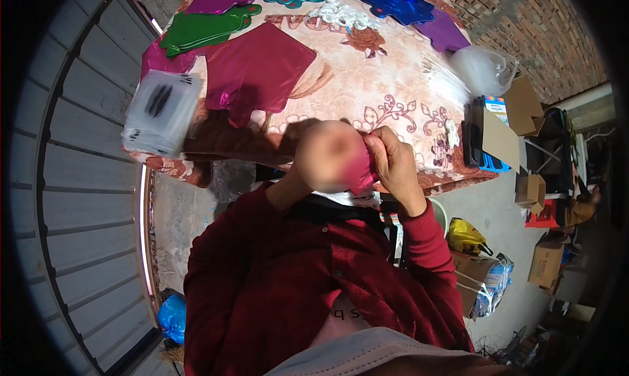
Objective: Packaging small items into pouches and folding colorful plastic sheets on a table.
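Observation:
In front of my chest, over the table's near edge, my right hand is closed, thumb against fingers, on a crumpled magenta foil piece. My left hand comes up to the same piece from the other side. A blurred patch covers its fingers, so their grip is hidden. Flat on the table beyond, to the left, lies a large shiny magenta foil shape with pointed corners. It looks like an uninflated foil balloon.
The patterned tablecloth bears green and blue foil shapes, white ribbon coils and a stack of clear plastic sleeves. Right of these stand a clear plastic bag and cardboard boxes. A yellow bag lies on the floor.

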Demonstrator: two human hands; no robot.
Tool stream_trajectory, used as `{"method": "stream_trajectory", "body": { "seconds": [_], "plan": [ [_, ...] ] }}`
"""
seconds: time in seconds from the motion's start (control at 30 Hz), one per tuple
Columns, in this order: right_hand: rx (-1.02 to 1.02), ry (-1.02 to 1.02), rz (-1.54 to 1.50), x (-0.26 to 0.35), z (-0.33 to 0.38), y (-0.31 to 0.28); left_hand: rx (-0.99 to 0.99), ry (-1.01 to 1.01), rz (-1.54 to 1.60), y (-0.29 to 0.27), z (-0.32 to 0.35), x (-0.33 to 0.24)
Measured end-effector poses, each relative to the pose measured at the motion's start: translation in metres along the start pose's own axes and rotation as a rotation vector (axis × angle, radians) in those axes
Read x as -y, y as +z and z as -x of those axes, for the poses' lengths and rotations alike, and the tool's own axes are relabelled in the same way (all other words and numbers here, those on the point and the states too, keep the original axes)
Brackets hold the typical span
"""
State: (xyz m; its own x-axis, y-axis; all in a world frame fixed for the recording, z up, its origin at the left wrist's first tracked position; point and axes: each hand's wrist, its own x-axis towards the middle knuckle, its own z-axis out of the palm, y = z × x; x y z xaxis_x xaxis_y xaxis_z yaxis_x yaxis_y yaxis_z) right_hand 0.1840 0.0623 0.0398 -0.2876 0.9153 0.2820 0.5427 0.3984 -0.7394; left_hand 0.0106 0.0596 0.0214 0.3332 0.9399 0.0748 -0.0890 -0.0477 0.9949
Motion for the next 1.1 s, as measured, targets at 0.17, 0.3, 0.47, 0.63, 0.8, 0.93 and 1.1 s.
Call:
{"method": "stream_trajectory", "body": {
  "seconds": [0.17, 0.3, 0.47, 0.63, 0.8, 0.93, 1.1],
  "plan": [
    [-0.018, 0.001, 0.039, -0.001, -0.011, 0.002, -0.135, 0.115, 0.036, -0.005, -0.015, 0.012],
    [-0.055, 0.122, -0.1, -0.011, -0.015, 0.009, -0.151, 0.033, -0.086, -0.006, -0.035, 0.007],
    [-0.13, 0.154, -0.157, -0.029, -0.017, 0.016, -0.099, -0.022, -0.134, -0.01, -0.053, 0.023],
    [-0.108, 0.19, -0.131, -0.031, -0.017, 0.008, 0.064, -0.084, -0.228, -0.017, -0.06, 0.02],
    [-0.18, 0.028, 0.086, -0.043, -0.017, -0.013, -0.089, -0.038, -0.145, -0.016, -0.065, 0.035],
    [-0.491, 0.097, 0.558, -0.077, -0.005, -0.076, -0.113, -0.013, -0.133, -0.022, -0.061, 0.038],
    [-0.407, 0.366, 0.7, -0.12, 0.009, -0.105, -0.126, 0.106, -0.163, -0.014, -0.056, 0.039]
  ]
}}
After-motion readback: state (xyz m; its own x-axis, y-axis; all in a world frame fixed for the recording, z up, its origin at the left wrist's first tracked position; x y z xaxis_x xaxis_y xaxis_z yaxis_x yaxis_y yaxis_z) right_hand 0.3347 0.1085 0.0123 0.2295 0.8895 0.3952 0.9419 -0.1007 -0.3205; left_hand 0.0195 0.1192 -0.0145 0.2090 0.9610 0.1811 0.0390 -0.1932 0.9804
